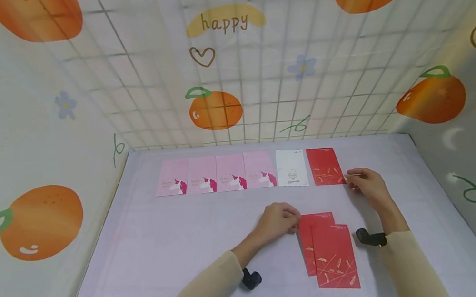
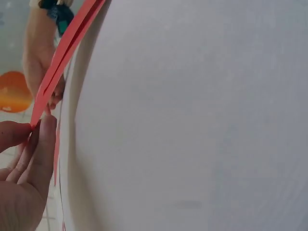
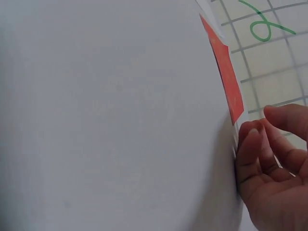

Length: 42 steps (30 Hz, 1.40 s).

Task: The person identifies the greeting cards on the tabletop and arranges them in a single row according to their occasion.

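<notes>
Two overlapping red envelopes with gold print lie at the near right in the head view, the front envelope [image 1: 336, 256] covering much of the rear envelope [image 1: 306, 242]. My left hand [image 1: 278, 218] pinches the red paper at its upper left corner; in the left wrist view the held red envelopes [image 2: 67, 53] show edge-on between thumb and fingers. At the right end of a row lies another red envelope [image 1: 325, 166]. Close by its lower right corner is my right hand [image 1: 370, 186], fingers loosely bent, thumb and fingertips apart, nothing between them in the right wrist view.
Left of the red envelope in the row come a white envelope [image 1: 291, 168] and several pink unicorn envelopes [image 1: 230, 170], side by side. A pale cloth covers the table [image 1: 165, 241]. Behind and beside it hang printed curtains [image 1: 221, 64] with oranges.
</notes>
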### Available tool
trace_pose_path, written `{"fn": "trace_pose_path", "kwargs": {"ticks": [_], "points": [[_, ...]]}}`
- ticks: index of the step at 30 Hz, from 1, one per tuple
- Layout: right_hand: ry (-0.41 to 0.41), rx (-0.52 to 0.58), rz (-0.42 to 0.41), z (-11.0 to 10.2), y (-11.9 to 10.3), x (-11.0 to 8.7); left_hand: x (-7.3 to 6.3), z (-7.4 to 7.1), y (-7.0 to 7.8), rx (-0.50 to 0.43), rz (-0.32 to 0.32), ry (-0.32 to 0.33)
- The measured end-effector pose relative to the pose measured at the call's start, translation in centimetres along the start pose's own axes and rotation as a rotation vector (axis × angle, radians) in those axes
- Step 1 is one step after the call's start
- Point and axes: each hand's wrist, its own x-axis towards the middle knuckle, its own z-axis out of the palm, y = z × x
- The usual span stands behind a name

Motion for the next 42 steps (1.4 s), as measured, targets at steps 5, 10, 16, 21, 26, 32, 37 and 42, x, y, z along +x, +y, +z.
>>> {"fn": "trace_pose_path", "kwargs": {"ticks": [5,10,16,21,26,32,37,42], "points": [[-0.020,0.003,-0.025,-0.1,-0.4,-0.7,-0.2,-0.9,0.1,-0.027,0.008,0.038],[-0.052,0.012,-0.090,0.0,-1.1,-1.7,-0.3,-1.9,-0.1,-0.023,0.016,0.077],[-0.090,0.008,-0.161,0.6,-1.9,-3.2,-0.6,-3.2,-0.4,-0.054,0.004,0.104],[-0.116,-0.008,-0.219,1.4,-2.3,-4.4,-0.8,-4.5,-0.5,-0.058,-0.001,0.124],[-0.135,-0.015,-0.245,2.4,-2.8,-5.6,-1.1,-5.8,-0.7,-0.058,0.001,0.154],[-0.138,-0.014,-0.262,3.7,-3.3,-6.8,-1.3,-7.0,-0.8,-0.064,0.008,0.178],[-0.159,0.004,-0.273,4.7,-3.5,-7.7,-1.5,-7.7,-1.0,-0.059,0.000,0.197],[-0.184,0.010,-0.290,5.5,-3.7,-8.7,-1.8,-8.3,-1.0,-0.064,0.010,0.214]]}}
